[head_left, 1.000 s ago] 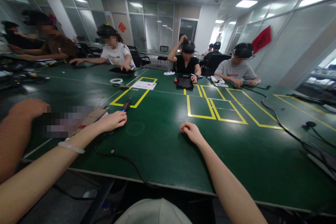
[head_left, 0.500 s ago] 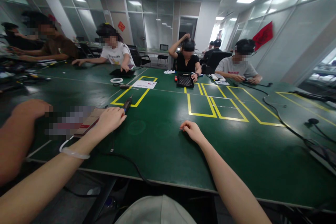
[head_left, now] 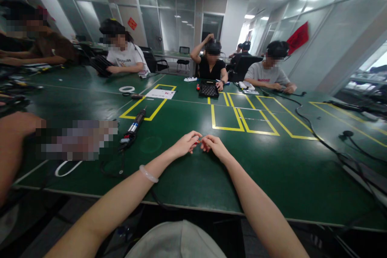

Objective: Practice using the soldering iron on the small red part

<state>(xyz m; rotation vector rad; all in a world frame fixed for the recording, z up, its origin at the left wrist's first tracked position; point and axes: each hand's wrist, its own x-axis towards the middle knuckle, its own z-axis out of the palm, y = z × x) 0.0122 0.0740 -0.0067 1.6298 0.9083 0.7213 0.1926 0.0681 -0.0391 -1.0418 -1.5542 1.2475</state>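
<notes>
in the head view, the left hand (head_left: 184, 144) and right hand (head_left: 215, 148) come close together low over the surface (head_left: 193, 185), fingers curled, fingertips close; a red fleck (head_left: 198, 142) shows between them, but i cannot tell whether either pinches anything. the driver (head_left: 133, 127) lies left of both, well apart, tip pointing away across the near edge of a yellow tape frame (head_left: 159, 109). for such close fingertip work, i'd judge it best to keep the forearms steady, the touch light and the knuckles turned so the fingertips stay in sight, with the cable (head_left: 157, 199) clear of the left wrist. the palms are hidden, part of the cable disappears behind the left forearm, a neighbour's arm (head_left: 13, 141) is cut off at the left edge, and the patch (head_left: 78, 141) beside it is too blurred to name.
</notes>
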